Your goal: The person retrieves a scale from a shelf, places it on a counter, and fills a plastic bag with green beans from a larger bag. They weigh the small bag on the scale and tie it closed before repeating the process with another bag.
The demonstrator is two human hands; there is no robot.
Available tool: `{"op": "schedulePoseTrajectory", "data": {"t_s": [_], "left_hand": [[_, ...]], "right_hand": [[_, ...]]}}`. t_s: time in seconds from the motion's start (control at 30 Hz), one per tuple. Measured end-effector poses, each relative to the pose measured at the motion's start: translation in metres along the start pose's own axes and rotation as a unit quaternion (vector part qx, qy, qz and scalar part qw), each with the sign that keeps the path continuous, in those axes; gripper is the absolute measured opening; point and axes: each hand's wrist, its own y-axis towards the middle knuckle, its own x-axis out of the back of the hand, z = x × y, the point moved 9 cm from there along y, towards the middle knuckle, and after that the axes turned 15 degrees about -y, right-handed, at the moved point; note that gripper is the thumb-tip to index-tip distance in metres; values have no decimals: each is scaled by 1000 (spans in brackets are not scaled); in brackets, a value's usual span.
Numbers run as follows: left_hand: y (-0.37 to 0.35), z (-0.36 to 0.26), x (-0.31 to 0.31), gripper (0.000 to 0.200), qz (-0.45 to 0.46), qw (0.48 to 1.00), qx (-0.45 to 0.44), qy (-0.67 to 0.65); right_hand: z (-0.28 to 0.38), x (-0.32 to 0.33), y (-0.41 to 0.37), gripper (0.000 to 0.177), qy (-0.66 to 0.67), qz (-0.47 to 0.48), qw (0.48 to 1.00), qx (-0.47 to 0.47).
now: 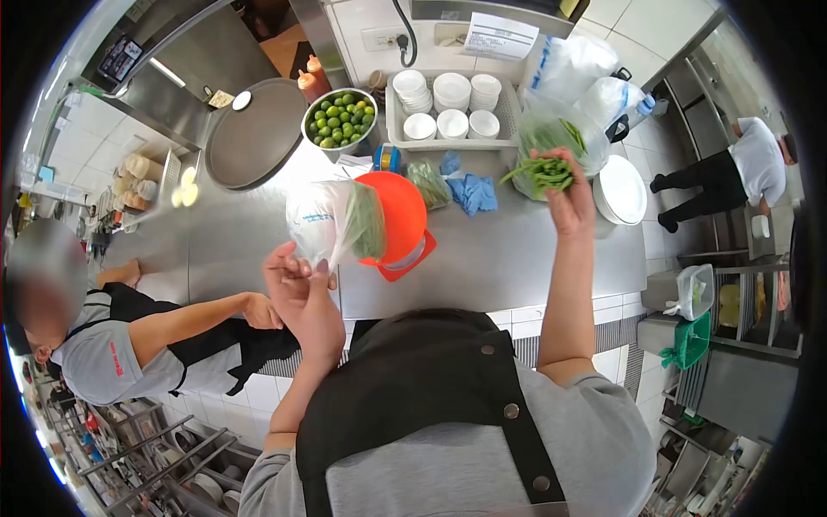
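My left hand (303, 297) pinches the edge of a clear plastic bag (317, 215) with blue print. Green beans (366, 220) show inside that bag, which rests on a round orange-red dish (403, 202). Under the dish, a red base (398, 273) that looks like a kitchen scale is partly hidden. Raised at the right, my right hand (570, 200) is closed around a bunch of cut green beans (546, 175). Just behind it stands a large open clear bag (568, 121) with more green beans in it.
Along the back are a bowl of limes (341, 121), a crate (394, 129) of white cups, blue crumpled cloths or gloves (472, 193) and a small bag of greens (428, 184). White bowls (622, 189) sit right. One person (103, 345) stands left; another (732, 164) is far right.
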Motion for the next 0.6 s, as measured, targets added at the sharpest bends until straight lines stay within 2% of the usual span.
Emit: {"op": "schedulePoseTrajectory", "data": {"t_s": [0.03,0.07,0.13,0.2,0.27,0.37,0.4,0.47,0.5,0.6], "left_hand": [[-4,14,11,39,-35,992,59,-108],[-9,25,19,34,-49,988,84,-122],[-15,33,22,29,-4,989,83,-119],[-18,37,23,28,14,991,94,-96],[-20,43,27,31,3,992,114,-53],[-20,41,18,41,19,988,150,-34],[-20,38,12,44,5,988,150,-42],[-20,37,0,49,-21,987,149,-59],[-19,38,0,47,-6,988,144,-55],[-15,42,2,44,24,992,120,-27]], "right_hand": [[-17,8,1,9,12,-2,1000,-23],[-35,27,4,8,-16,-34,998,-48],[-64,72,8,8,-73,-100,987,-98],[-83,112,4,9,-206,-142,954,-165],[-88,142,-1,11,-380,-161,887,-206],[-82,169,2,13,-634,-142,752,-116],[-84,161,2,16,-674,-138,722,-75],[-88,149,0,17,-711,-109,691,-69],[-88,140,-1,18,-729,-93,675,-65],[-83,139,9,21,-723,-106,681,-37]]}}
